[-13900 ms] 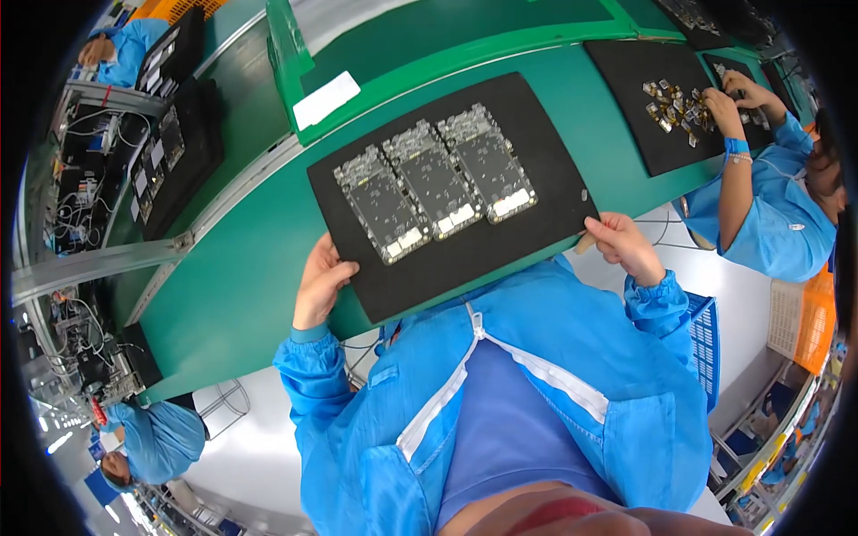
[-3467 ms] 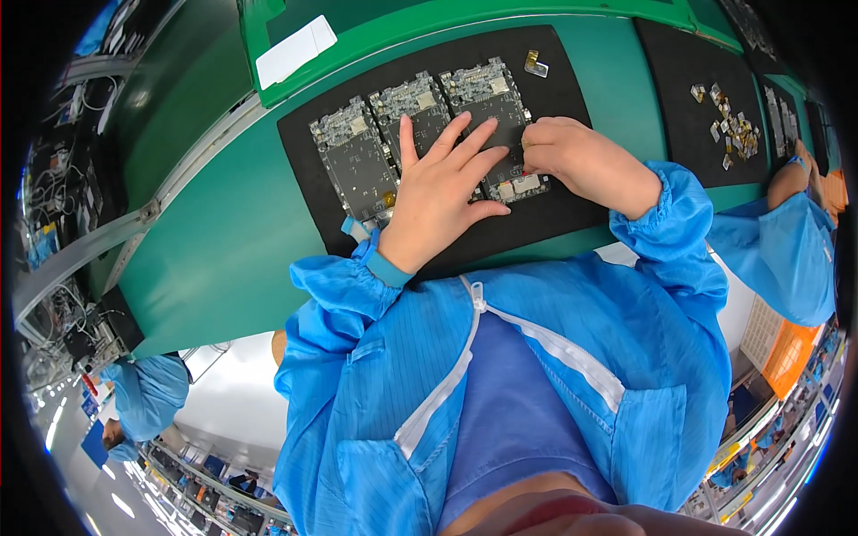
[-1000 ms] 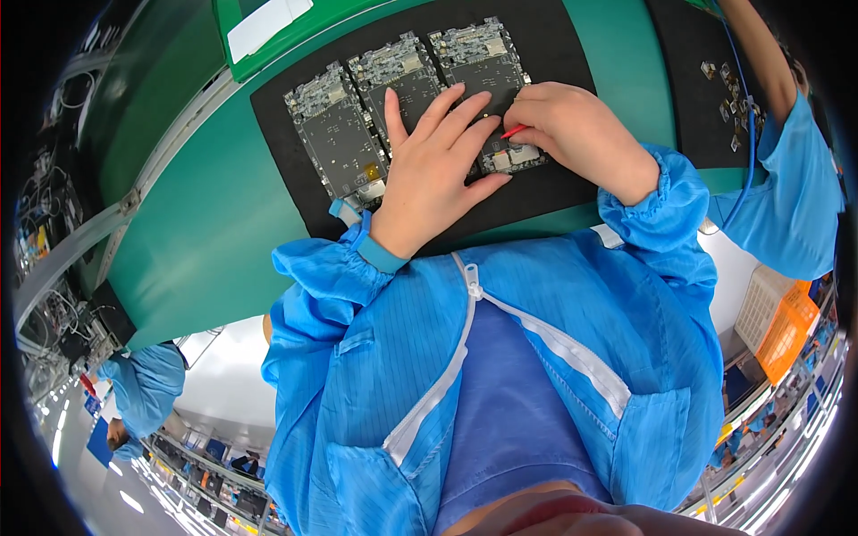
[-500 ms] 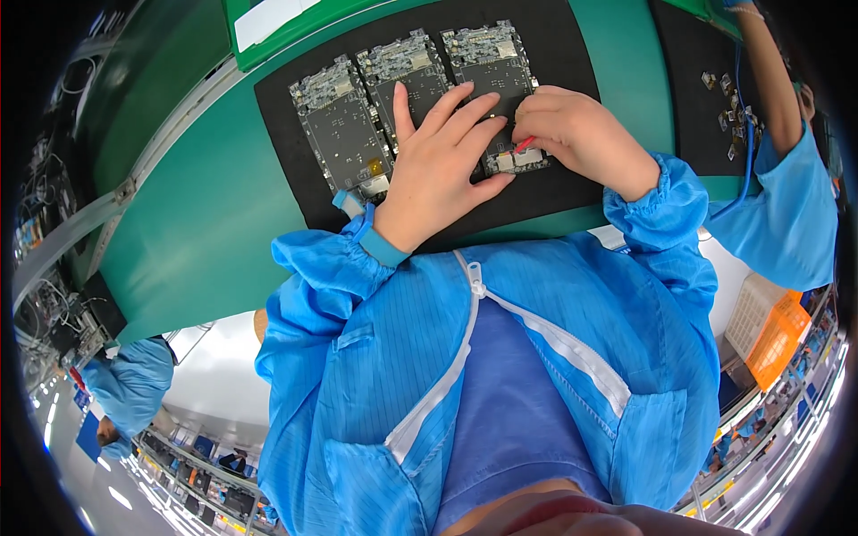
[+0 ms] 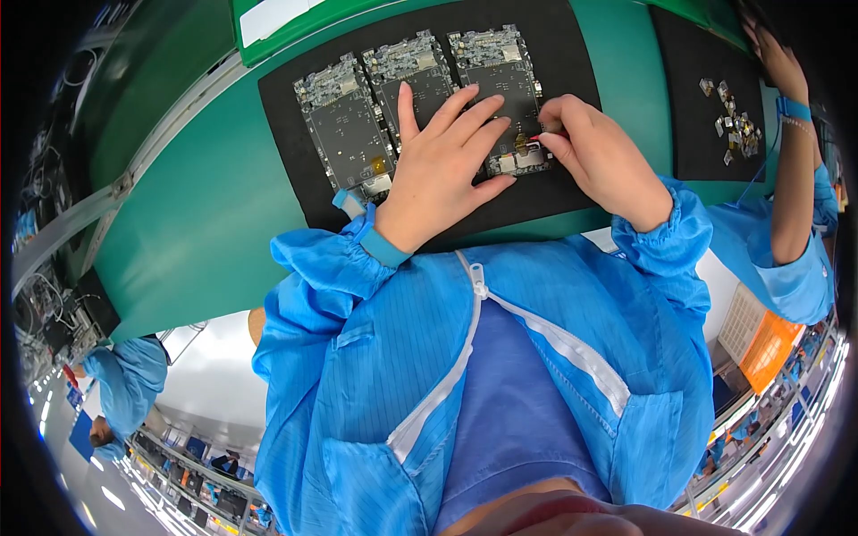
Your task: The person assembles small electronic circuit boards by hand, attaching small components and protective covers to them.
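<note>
Three dark circuit boards lie side by side: a left board, a middle board and a right board. My left hand rests palm down with fingers spread, across the middle board and the near left part of the right one. It holds nothing. Above the right edge of the right board, my right hand pinches a small thin red thing, whose kind I cannot make out. Just left of its tip sits an amber patch on the board. A similar amber patch is on the left board.
A black mat under the boards lies on a green tabletop. A green tray stands at the far edge. To the right, small metallic parts lie on another black mat, beside another person's arm.
My right hand has drawn back a little to the right, baring the amber patch on the right board. My left hand stays put. The other person's arm at right has shifted.
</note>
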Demonstrator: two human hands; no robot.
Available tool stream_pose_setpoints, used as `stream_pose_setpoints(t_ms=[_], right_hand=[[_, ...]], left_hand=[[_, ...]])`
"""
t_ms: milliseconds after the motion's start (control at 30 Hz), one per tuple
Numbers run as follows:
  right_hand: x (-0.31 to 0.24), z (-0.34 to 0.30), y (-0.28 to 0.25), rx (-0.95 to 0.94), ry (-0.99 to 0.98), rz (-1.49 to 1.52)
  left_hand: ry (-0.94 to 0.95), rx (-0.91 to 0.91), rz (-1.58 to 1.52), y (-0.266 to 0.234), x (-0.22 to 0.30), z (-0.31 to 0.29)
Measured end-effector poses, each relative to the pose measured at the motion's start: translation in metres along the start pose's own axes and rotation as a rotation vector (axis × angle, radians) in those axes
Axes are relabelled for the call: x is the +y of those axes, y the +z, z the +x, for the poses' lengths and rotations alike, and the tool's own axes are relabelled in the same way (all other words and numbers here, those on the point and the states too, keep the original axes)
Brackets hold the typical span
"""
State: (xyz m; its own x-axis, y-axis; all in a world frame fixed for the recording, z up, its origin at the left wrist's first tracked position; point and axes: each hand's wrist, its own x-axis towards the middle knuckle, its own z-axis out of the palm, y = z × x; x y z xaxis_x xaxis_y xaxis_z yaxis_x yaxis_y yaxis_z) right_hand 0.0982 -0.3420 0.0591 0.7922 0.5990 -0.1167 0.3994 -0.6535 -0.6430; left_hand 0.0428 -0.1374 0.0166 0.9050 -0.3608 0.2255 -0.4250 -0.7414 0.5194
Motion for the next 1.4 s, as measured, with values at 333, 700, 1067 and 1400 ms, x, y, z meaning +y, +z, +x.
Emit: stream_pose_setpoints(t_ms=[333, 700, 1067, 1400], right_hand=[[0.003, -0.007, 0.006, 0.080, -0.298, -0.274], [0.007, -0.011, 0.009, 0.045, -0.354, -0.284], [0.048, -0.030, -0.011, 0.482, 0.099, 0.045], [0.236, -0.048, -0.108, 0.981, 0.524, -0.340]], left_hand=[[0.024, -0.052, -0.039, -0.002, -0.004, -0.001], [0.044, -0.020, 0.026, -0.003, -0.003, 0.001], [0.058, -0.063, 0.082, -0.007, 0.008, 0.003], [0.014, -0.004, 0.140, -0.029, 0.014, 0.001]])
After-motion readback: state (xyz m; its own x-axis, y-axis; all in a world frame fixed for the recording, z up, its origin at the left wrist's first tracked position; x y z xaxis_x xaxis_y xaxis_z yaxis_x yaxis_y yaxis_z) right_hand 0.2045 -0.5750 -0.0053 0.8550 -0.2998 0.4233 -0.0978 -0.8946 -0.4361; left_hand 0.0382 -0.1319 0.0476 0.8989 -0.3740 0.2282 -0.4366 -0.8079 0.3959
